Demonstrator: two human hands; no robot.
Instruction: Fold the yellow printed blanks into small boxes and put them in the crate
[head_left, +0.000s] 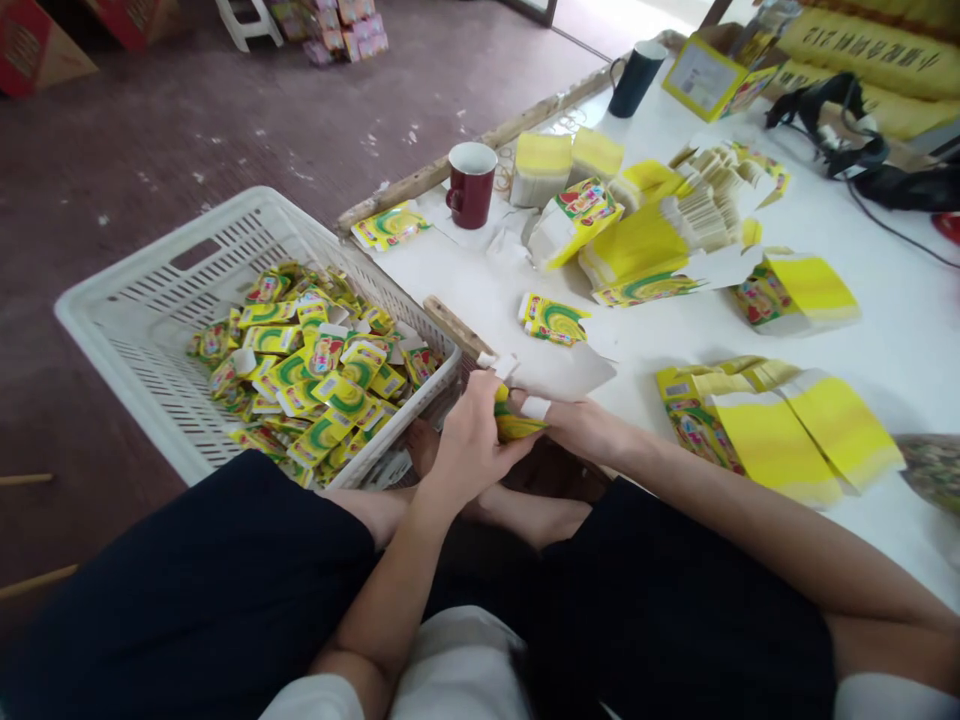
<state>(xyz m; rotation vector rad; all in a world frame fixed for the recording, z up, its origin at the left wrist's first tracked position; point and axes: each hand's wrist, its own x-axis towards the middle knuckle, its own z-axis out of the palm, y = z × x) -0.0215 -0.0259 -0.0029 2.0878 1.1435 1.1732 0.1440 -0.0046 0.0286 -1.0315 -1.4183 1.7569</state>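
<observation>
A small yellow and green cardboard box (516, 426) is held between my two hands at the table's near edge. My left hand (469, 440) wraps its fingers and thumb round the box from the left. From the right, my right hand (566, 424) grips the box's other end; its fingertips are partly hidden. A white band (535, 407) sits round a finger of that hand. Just beyond the hands, a flat yellow box (553, 320) lies on the white table (637, 350). To the left, a white plastic basket (124, 290) holds several small filled-out boxes (322, 360).
Stacks of flat yellow boxes (637, 245) lie across the table, with another bundle (780, 430) at the right. A maroon mug (472, 190) and a dark mug (636, 80) stand near the wooden edge strip (457, 325). A black cable (892, 230) lies at the far right.
</observation>
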